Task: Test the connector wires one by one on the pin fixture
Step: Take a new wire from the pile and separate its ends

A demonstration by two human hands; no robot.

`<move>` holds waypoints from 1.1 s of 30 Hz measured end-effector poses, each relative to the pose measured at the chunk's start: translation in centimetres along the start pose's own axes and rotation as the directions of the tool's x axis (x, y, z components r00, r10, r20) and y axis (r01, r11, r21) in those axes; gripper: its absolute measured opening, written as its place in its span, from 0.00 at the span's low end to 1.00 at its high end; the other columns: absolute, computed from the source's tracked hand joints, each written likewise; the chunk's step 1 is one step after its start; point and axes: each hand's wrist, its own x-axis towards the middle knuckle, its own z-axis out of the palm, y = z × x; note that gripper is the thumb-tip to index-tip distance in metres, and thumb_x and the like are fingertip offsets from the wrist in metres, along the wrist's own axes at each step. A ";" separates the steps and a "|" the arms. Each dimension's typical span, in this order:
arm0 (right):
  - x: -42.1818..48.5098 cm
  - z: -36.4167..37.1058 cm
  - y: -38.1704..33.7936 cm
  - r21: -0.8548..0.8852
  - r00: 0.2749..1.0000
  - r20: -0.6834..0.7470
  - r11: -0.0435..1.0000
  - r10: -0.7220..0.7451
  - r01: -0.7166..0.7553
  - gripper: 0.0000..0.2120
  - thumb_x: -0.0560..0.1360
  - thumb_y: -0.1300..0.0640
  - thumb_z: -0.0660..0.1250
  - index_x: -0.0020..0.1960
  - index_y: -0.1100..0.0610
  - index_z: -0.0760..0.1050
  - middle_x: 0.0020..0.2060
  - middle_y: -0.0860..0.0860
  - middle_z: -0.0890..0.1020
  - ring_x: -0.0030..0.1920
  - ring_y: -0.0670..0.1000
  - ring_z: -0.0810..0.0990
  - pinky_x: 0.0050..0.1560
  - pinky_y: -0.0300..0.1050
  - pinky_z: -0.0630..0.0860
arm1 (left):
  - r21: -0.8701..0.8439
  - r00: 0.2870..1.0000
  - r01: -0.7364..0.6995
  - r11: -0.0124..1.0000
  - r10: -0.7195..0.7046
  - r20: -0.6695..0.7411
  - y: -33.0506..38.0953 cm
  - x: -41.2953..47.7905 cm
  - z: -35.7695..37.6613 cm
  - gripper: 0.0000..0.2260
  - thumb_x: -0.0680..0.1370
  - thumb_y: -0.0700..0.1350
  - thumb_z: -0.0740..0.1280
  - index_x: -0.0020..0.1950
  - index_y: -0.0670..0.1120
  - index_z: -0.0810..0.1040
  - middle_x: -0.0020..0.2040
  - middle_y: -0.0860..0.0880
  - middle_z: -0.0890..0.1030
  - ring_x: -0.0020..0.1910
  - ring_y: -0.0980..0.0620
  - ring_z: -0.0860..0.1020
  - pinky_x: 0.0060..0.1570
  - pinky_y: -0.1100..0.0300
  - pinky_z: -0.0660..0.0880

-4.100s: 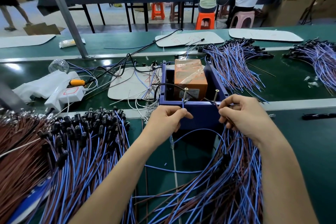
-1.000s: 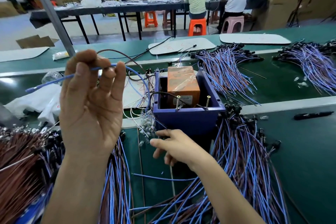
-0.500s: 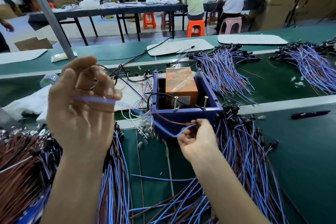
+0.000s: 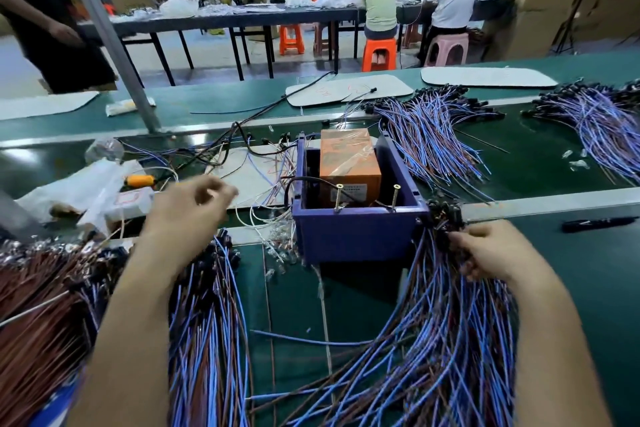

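Observation:
The pin fixture is a blue box (image 4: 356,236) with two upright brass screw pins, one on the left (image 4: 337,197) and one on the right (image 4: 394,197), on its near wall, and an orange block (image 4: 349,159) inside. My left hand (image 4: 187,215) hovers left of the box above the left pile of blue and brown connector wires (image 4: 207,322); its fingers are loosely curled, blurred, with nothing seen in them. My right hand (image 4: 491,253) is at the box's right corner, fingers closed among the black connector ends (image 4: 445,215) of the right wire pile (image 4: 443,340).
A mass of brown wires (image 4: 34,305) lies far left. More wire bundles (image 4: 433,135) lie behind the box. A white power strip (image 4: 131,199), an orange tool handle (image 4: 140,179) and a black pen (image 4: 595,224) lie on the green bench. Several people are in the background.
My left hand has dropped from its raised position and no longer holds the blue wire. My right hand has moved from the box's front to the right pile's connectors.

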 end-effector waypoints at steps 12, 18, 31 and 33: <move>-1.0 0.2 -1.3 -0.138 0.981 -0.142 0.984 -0.135 0.115 0.09 0.78 0.50 0.64 0.44 0.53 0.79 0.21 0.52 0.79 0.24 0.50 0.79 0.33 0.40 0.70 | 0.852 0.938 -0.024 0.523 -0.284 0.201 -4.8 -0.1 6.1 0.19 0.79 0.47 0.58 0.69 0.60 0.67 0.68 0.48 0.72 0.69 0.45 0.66 0.68 0.46 0.56; -0.5 0.5 -0.9 -0.198 0.966 -0.174 0.968 -0.190 0.154 0.05 0.76 0.56 0.68 0.48 0.54 0.83 0.29 0.48 0.78 0.33 0.53 0.79 0.42 0.45 0.75 | 0.804 0.941 0.009 0.595 -0.278 0.195 -4.9 0.2 6.0 0.21 0.77 0.43 0.59 0.68 0.61 0.69 0.66 0.48 0.75 0.68 0.44 0.66 0.65 0.48 0.57; -1.2 0.7 -1.6 -0.021 0.931 -0.157 0.944 -0.328 0.329 0.04 0.76 0.52 0.68 0.45 0.49 0.81 0.37 0.48 0.83 0.24 0.45 0.77 0.32 0.38 0.72 | 0.826 0.973 0.067 0.560 -0.218 0.069 -5.4 0.0 6.8 0.21 0.77 0.40 0.57 0.66 0.59 0.72 0.63 0.50 0.77 0.66 0.46 0.65 0.64 0.48 0.57; -1.3 0.9 -1.9 -0.005 0.929 -0.151 0.940 -0.337 0.340 0.04 0.76 0.53 0.68 0.44 0.49 0.81 0.36 0.48 0.83 0.23 0.44 0.76 0.35 0.41 0.74 | 0.790 0.977 0.097 0.606 -0.208 0.039 -5.4 0.2 6.8 0.21 0.77 0.39 0.58 0.65 0.59 0.73 0.61 0.50 0.77 0.66 0.46 0.65 0.64 0.48 0.57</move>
